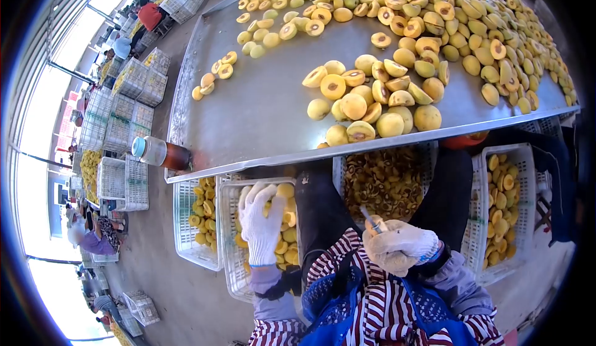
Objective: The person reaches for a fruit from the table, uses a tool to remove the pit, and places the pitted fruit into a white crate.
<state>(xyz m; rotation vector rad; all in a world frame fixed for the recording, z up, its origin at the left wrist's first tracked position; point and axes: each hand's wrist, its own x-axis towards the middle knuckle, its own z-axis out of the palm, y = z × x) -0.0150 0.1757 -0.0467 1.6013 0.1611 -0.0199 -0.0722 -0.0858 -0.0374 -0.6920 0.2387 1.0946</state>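
Observation:
My left hand [261, 222], in a white glove, is over a white plastic crate [233, 277] of yellow peach halves [287, 237]. Its fingers are apart, with nothing visible in them. In front of my body, my gloved right hand [400, 246] is closed on a small knife [370, 219], whose thin grey end points up and left. Between my knees, a crate [338, 175] contains brown, wet-looking pieces [382, 181]. On the metal table [248, 116] ahead lies a cluster of halved peaches [354, 105], several with brown centres facing up.
A large peach pile [472, 29] covers the table's far right. A bottle of dark liquid [162, 153] projects past the table's left corner. More filled crates stand at left [180, 246] and right [528, 203]. Stacked crates [118, 122] and other people [99, 240] are farther left.

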